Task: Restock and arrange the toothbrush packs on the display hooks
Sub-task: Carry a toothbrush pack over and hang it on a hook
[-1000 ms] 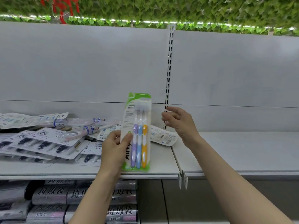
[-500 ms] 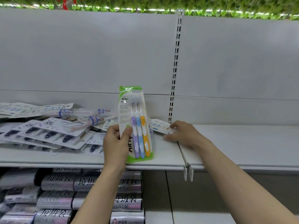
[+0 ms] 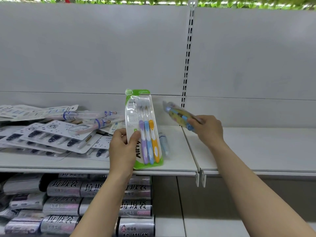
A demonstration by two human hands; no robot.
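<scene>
Left hand [image 3: 124, 147] grips the green three-brush pack [image 3: 144, 129] upright over the shelf [image 3: 177, 161], while right hand [image 3: 207, 130] clutches a yellow-blue pack [image 3: 179, 115] just right of it.

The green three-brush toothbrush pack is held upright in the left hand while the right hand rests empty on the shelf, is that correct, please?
Not quite: the head view shows the right hand holding a yellow-and-blue pack above the shelf. The left hand does hold the green toothbrush pack upright.
</scene>
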